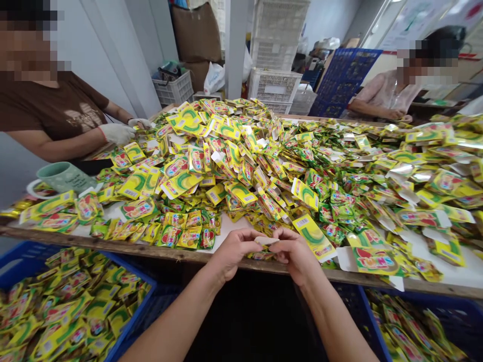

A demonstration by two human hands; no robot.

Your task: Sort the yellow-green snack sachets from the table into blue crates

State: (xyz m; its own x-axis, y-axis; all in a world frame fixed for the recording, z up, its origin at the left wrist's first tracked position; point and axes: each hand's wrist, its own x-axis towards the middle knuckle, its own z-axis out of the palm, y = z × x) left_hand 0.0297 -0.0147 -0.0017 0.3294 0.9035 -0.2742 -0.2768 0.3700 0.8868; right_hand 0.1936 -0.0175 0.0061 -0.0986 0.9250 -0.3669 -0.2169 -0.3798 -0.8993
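My left hand [234, 251] and my right hand [294, 254] meet at the table's near edge, both pinching a small white card piece [266, 241] between fingertips. Under my right hand lies a yellow and green packet card [313, 236]. A big heap of yellow, green and red candy packets [241, 156] covers the table [113, 247] in front of me. Small sachets [181, 234] lie just left of my left hand.
Blue crates full of packets stand below the table at left [71, 306] and right [422, 327]. A person in white gloves [116, 133] works at the left beside a green mug [62, 177]. Another person [381, 95] sits far right. White baskets [273, 83] stand behind.
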